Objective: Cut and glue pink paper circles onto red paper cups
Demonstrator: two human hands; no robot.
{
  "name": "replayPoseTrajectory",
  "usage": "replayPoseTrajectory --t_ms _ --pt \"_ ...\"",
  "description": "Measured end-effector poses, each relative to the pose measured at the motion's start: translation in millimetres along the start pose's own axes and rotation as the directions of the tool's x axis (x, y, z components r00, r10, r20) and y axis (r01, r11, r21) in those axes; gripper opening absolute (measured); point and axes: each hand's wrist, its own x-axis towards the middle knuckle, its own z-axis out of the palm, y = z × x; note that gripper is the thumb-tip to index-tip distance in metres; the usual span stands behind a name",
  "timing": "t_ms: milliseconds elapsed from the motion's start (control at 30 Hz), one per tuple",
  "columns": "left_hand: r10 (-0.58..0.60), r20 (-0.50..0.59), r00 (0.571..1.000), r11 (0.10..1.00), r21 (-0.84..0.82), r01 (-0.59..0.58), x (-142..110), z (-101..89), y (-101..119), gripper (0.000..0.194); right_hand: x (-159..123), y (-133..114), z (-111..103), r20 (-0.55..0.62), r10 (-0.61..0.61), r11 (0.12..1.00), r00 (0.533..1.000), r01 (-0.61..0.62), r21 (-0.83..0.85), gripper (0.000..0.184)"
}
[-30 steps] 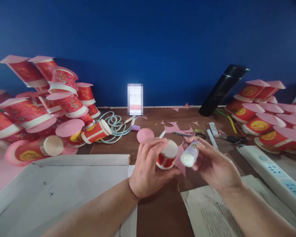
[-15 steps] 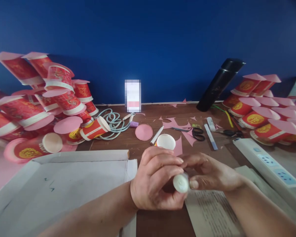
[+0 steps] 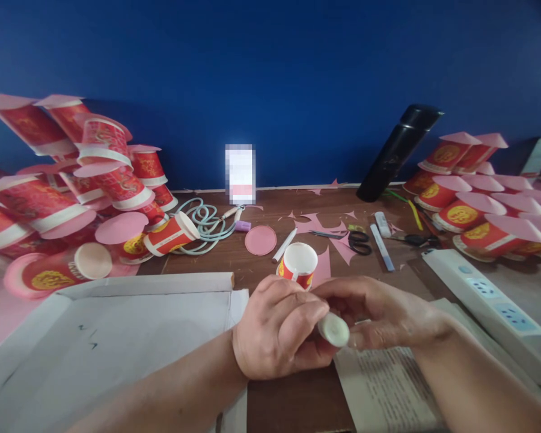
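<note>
My left hand [image 3: 284,328] is wrapped around a glue stick [image 3: 334,329], its pale round end pointing toward me. Most of its barrel is hidden by the fingers. My right hand [image 3: 379,313] curves round the glue stick from the other side, thumb beside the pale end; its fingertips are partly hidden. Just beyond both hands stands an upright red and yellow paper cup [image 3: 300,261], open end up. A pink paper disc [image 3: 260,240] lies flat on the table, with a white marker [image 3: 285,245] between it and the cup.
Red cups with pink paper discs are piled at left [image 3: 103,141] and right [image 3: 464,214]. Scissors [image 3: 359,240], pink scraps and a coiled cable [image 3: 202,228] lie behind. A black flask [image 3: 399,153] leans on the wall. A power strip [image 3: 487,294] and cardboard tray [image 3: 153,337] flank my arms.
Both hands have shifted slightly downward, and the glue stick's end has tilted a little to the right. More of the upright cup now shows beyond them.
</note>
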Motion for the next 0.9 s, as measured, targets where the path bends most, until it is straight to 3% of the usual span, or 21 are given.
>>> replayPoseTrajectory --t_ms 133,333,500,667,900 --pt "0.010 0.024 1.000 0.998 0.058 -0.011 0 -1.6 -2 0.034 -2 1 0 0.045 0.003 0.988 0.999 -0.010 0.153 0.063" --pt "-0.008 0.021 1.000 0.993 0.121 0.006 -1 -0.1 -2 0.032 -2 3 1 0.015 -0.007 0.968 1.000 0.003 0.250 0.058" --pt "-0.018 0.046 0.999 0.992 0.125 0.012 -3 1.6 0 0.032 -4 10 0 0.019 -0.031 0.968 0.999 0.026 0.250 0.053" --pt "-0.005 0.055 0.998 0.991 0.131 -0.002 -5 2.4 0 0.030 -5 12 -4 0.070 -0.035 0.952 0.997 0.012 0.305 0.061" --pt "0.009 0.168 0.986 0.991 0.127 -0.031 0 -2.3 -1 0.031 -5 13 -6 0.034 -0.013 0.969 0.999 0.004 0.247 0.056"
